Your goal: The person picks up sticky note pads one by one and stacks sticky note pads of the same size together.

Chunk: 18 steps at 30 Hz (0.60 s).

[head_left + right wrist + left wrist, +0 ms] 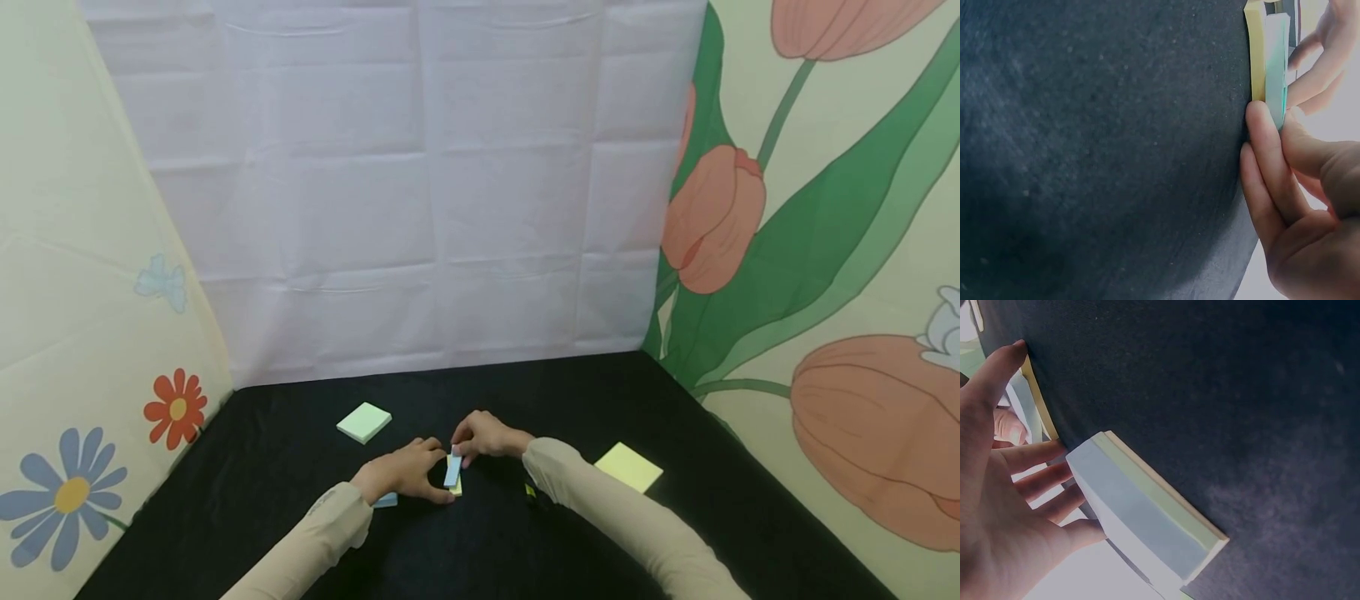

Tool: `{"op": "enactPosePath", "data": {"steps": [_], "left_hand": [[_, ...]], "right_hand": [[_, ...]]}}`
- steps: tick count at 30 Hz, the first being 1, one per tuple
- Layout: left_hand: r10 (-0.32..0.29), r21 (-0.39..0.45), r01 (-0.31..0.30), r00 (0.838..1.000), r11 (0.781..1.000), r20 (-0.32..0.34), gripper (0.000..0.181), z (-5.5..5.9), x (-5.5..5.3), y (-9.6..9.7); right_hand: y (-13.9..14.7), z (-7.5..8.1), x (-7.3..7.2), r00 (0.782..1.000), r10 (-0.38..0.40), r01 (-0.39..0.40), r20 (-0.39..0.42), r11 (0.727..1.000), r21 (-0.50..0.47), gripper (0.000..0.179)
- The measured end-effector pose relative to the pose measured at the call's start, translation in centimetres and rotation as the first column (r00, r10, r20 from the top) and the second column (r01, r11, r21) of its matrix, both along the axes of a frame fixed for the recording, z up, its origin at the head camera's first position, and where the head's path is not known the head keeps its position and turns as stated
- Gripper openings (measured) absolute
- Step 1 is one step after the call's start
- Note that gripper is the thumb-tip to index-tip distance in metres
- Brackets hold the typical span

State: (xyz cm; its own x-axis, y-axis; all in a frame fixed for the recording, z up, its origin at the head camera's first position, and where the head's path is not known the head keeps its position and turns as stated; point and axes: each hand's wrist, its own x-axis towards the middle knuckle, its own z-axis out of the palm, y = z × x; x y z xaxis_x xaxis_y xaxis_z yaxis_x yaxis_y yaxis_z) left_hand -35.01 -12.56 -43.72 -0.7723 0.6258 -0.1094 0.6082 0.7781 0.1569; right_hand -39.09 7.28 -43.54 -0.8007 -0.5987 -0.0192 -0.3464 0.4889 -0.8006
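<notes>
My right hand (487, 435) pinches one end of a narrow light-blue sticky-note pad (452, 471) between thumb and fingers. That pad lies over a narrow yellow sticky-note pad (1257, 53), seen on the black cloth in the right wrist view. Around the yellow pad curves my left hand (408, 471), thumb at its near end and index fingertip by its far end in the left wrist view. A small stack of narrow pads (1141, 497), blue over pale green and a yellowish layer, sits beside the left fingers and is partly hidden by that hand in the head view.
A pale green square note pad (364, 422) lies farther back on the left. To the right, a yellow square pad (628, 467) is partly covered by the right sleeve (622, 517). A small yellow-and-black item (530, 492) shows under that sleeve. Behind the black cloth (450, 558) hangs a white sheet (420, 192).
</notes>
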Motion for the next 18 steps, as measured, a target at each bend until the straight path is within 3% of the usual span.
{"op": "enactPosePath", "data": {"steps": [18], "left_hand": [[-0.007, 0.025, 0.007, 1.000, 1.000, 0.010, 0.075, 0.19, 0.26, 0.00]], "right_hand": [[-0.40, 0.04, -0.04, 0.997, 0.040, -0.034, -0.073, 0.996, 0.082, 0.011]]}}
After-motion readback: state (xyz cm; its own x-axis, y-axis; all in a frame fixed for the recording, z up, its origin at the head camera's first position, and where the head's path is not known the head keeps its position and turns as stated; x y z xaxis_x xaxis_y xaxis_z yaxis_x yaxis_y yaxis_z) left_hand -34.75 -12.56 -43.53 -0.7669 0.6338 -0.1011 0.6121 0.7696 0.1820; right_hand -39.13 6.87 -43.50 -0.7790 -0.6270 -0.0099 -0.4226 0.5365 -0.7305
